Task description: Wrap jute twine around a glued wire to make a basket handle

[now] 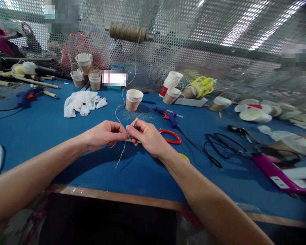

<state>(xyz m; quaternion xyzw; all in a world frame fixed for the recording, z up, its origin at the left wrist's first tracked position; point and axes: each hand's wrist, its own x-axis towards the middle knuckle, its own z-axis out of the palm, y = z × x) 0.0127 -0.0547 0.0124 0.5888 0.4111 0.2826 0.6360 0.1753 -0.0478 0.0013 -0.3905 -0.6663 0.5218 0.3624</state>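
Note:
My left hand (107, 136) is closed in a pinch on jute twine (119, 118), which runs down from the spool to my fingers. Opposite it, my right hand (146, 136) pinches a thin twisted wire (121, 154). The wire's bare silvery end hangs below my fingers. A pale tip (136, 120), apparently wrapped in twine, sticks up above my right thumb. Just beyond my hands stands a twine-covered cup (132, 104) with white fabric round its rim. Red-handled scissors (172, 136) lie beside my right hand, their blades mostly hidden.
A twine spool (127, 32) hangs on the perforated metal screen. Handled cup baskets (84, 61) are stacked at back left, behind white fabric (83, 102). A blue glue gun (170, 119) with a black cord lies right; another glue gun (28, 97) lies left. Paper cups (173, 79) stand behind.

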